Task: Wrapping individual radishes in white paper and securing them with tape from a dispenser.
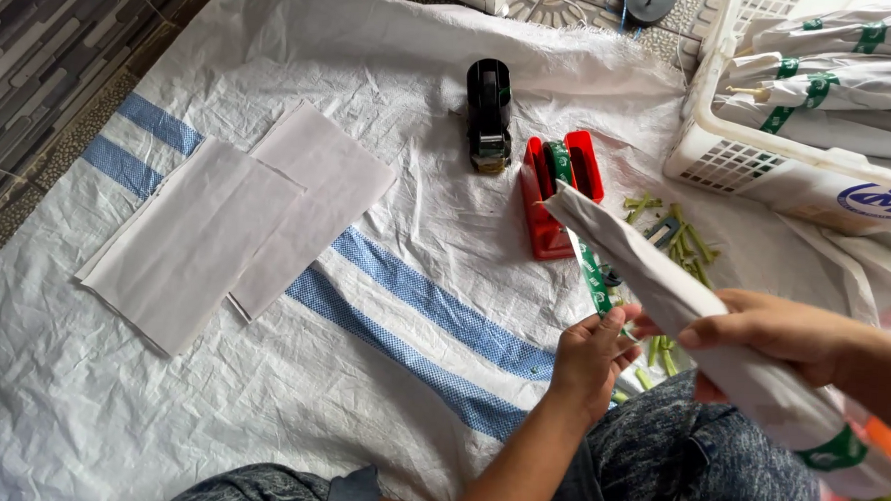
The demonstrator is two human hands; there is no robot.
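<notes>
From the head camera, we hold a white paper-wrapped bundle (703, 322) just right of the red tape dispenser (558, 190): our right hand (773, 330) wraps it, grip closed round; our left hand (591, 357) pinches green tape (595, 277) beneath.

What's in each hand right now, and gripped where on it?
Right hand grips the paper-wrapped bundle around its middle. Left hand pinches a strip of green tape at its lower end, beside the bundle.
</notes>
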